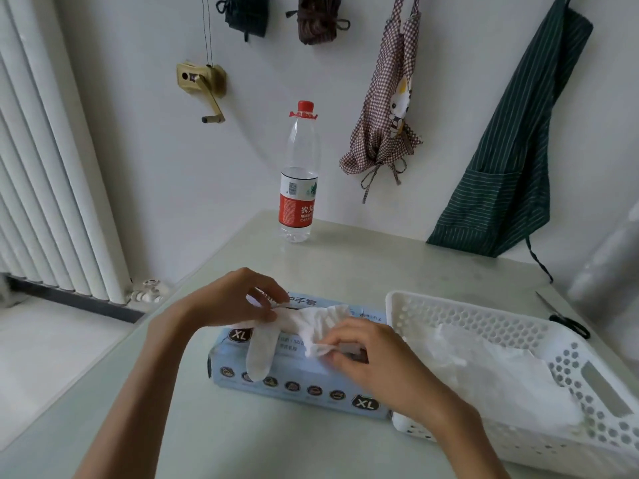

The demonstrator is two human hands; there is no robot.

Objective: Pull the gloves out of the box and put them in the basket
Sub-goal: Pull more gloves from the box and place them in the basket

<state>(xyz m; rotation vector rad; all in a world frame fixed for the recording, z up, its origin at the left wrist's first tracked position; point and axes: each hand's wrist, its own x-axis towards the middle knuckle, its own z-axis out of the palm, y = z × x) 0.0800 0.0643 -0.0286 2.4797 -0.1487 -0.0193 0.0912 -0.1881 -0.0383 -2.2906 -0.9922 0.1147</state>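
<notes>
A light blue glove box [297, 382] marked XL lies flat on the table in front of me. A white translucent glove [304, 323] is stretched above its top, one finger hanging down over the box front. My left hand [238, 299] pinches the glove's left end above the box. My right hand [366, 354] pinches the glove's right edge near the box's right half. The white perforated basket [587, 382] stands just right of the box, with several white gloves [491, 375] lying inside it.
A water bottle [299, 174] with a red cap stands at the table's back edge. Black scissors [567, 321] lie behind the basket. Aprons [511, 150] hang on the wall. A white radiator [45, 167] is at left.
</notes>
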